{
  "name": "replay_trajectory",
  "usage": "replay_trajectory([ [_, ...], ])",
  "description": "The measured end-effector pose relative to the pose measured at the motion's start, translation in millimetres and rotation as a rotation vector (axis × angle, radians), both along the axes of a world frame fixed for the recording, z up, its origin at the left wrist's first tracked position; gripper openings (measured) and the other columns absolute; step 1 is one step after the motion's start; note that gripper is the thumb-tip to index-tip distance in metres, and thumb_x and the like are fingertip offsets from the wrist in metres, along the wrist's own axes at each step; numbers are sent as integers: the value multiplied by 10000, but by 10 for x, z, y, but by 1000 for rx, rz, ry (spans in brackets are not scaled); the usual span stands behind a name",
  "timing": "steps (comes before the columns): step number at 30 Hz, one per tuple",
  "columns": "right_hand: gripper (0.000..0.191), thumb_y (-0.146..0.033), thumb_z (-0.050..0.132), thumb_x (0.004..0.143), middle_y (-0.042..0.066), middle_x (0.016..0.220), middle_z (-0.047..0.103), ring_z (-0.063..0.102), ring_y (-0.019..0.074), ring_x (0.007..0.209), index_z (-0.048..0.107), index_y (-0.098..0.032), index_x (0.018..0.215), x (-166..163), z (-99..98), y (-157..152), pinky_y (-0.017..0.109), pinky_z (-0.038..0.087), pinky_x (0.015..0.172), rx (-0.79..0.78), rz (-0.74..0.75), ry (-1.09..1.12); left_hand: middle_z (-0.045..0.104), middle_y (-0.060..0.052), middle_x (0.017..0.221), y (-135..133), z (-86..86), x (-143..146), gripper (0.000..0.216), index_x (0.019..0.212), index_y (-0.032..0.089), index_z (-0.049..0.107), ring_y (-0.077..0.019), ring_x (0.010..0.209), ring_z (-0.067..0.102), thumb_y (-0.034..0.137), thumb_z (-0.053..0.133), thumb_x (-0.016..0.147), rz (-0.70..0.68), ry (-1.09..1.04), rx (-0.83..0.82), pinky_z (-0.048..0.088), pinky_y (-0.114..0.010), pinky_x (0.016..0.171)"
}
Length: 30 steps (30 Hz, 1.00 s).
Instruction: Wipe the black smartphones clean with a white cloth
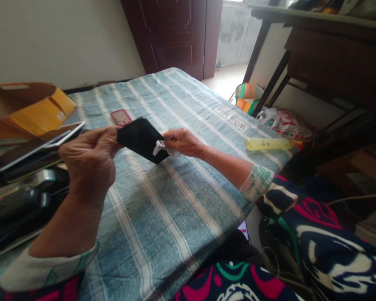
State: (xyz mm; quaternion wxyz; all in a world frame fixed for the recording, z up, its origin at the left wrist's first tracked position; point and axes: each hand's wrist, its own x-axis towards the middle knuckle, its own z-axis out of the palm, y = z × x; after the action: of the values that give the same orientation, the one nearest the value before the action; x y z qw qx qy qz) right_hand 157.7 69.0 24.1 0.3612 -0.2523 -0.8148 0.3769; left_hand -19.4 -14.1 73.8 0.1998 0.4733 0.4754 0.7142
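My left hand (89, 161) is closed on the left corner of a black phone (141, 138) and holds it tilted just above the striped tablecloth (163, 217). My right hand (183, 142) is closed on a small white wipe (159, 147) pressed against the phone's right edge. A small pink phone (121, 117) lies flat on the cloth just behind the black one.
At the left, a pile of phones and tablets (21, 175) lies beside an open orange-and-brown cardboard box (28, 110). A yellow tube (269, 144) rests near the table's right edge. Bags (280, 121) and a dark wooden bench (329, 54) stand to the right.
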Motion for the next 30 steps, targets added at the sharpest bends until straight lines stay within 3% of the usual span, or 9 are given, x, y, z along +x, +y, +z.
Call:
replay_trajectory([
  [8,148,-170,599,861,6,746,602,537,122,732,656,-131,729,139,504,170,239,362,677,348,-13,-436,683,-12,662,60,-232,-144,223,737,102,713,-117,614,653,267,813,626,-116,-174,-170,614,-264,608],
  [15,132,-119,578,832,87,860,675,593,180,791,709,-128,814,-37,682,238,281,359,665,560,30,-749,734,-31,751,40,-461,-290,276,729,148,749,-138,684,670,316,860,539,-131,-284,-374,597,-247,627],
  [20,201,-70,539,829,120,923,703,617,192,799,725,-124,885,-175,790,214,280,362,633,607,84,-898,748,-56,787,0,-552,-415,287,730,162,764,-155,682,680,363,862,549,-111,-217,-414,579,-256,640],
  [26,192,-65,529,864,109,945,697,628,177,789,709,-133,862,-317,842,255,260,354,613,640,168,-978,755,-65,841,-72,-635,-495,403,855,153,776,-182,742,683,456,821,594,-96,-147,-498,551,-277,693],
  [30,187,-74,527,876,78,941,687,618,154,775,695,-147,839,-382,822,313,238,337,598,630,211,-991,759,-60,876,-93,-695,-535,436,976,155,764,-190,777,670,412,803,625,-72,-71,-489,521,-307,769],
])
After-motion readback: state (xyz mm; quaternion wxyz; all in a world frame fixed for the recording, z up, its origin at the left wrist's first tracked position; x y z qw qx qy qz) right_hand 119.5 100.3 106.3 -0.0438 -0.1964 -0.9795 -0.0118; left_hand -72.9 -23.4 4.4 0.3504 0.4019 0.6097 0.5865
